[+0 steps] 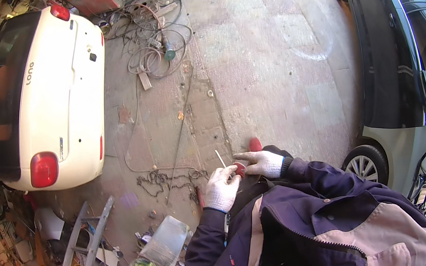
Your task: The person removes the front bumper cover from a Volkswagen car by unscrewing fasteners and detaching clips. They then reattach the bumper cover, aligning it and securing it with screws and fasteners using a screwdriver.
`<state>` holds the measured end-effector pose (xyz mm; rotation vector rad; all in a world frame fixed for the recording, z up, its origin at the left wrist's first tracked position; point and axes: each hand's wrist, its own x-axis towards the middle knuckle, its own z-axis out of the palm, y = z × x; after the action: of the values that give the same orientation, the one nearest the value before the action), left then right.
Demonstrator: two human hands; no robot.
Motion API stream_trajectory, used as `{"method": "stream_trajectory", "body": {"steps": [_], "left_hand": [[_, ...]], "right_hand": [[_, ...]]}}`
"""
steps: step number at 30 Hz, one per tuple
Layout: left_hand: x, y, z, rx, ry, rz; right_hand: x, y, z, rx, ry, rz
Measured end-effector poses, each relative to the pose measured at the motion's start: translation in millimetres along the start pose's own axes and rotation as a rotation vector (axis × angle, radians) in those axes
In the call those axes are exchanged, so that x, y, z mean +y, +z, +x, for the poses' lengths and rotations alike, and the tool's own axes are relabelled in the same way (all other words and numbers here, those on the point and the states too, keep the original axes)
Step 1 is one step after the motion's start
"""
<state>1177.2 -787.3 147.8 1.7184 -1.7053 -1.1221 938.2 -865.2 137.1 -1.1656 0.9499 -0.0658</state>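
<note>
Left hand: here's the gloved left hand (pixel 220 190), fingers curled in close, a slim pale stick (pixel 220 158) rising from the fingertips, seemingly pinched there.
Right hand: in from the right comes the gloved right hand (pixel 264 164), fingers partly extended, their tips at a small red piece (pixel 240 170); whether they grip it or merely touch it, I cannot tell.
Red piece: right between the two hands, close to the jacket (pixel 311 175), mostly covered by glove; its kind is too small to make out.
Beyond the knuckles: another rounded red thing (pixel 255 144), just past the right hand, on the far side.
Slip risk: thick glove fabric could dull the feel, and a loose pinch might let stick or red piece drop to the floor (pixel 269 66).
Snap risk: the stick looks thin; a sideways push from the right hand could well bend or break it.
Lost-part risk: a dark chain (pixel 162 182) lies in a heap to the left, and anything small rolling into it could be hard to spot.
Far left: tangled cables (pixel 148 24) sprawl beside the white car (pixel 62 102), a likely snag for feet.
</note>
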Motion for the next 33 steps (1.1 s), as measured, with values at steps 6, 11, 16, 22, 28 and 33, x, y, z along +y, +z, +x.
{"method": "stream_trajectory", "body": {"steps": [6, 11, 16, 22, 28, 33], "left_hand": [[-7, -26, 108, 0.017, 0.062, 0.005], [-22, -70, 207, 0.147, -0.054, -0.012], [-41, -101, 318, 0.178, -0.335, -0.396], [-84, -115, 429, 0.237, -0.500, -0.743], [-157, -110, 565, 0.209, -0.659, -0.836], [-195, -114, 687, 0.041, -0.793, -0.479]], "right_hand": [[-35, -62, 97, -0.105, -0.066, 0.110], [-89, -122, 202, -0.149, -0.242, -0.037], [-124, -229, 263, -0.145, -0.130, -0.068], [-129, -377, 326, 0.353, 0.156, -0.242], [-121, -505, 418, 0.532, 0.420, -0.164], [-112, -596, 522, 0.554, 0.594, -0.257]]}}
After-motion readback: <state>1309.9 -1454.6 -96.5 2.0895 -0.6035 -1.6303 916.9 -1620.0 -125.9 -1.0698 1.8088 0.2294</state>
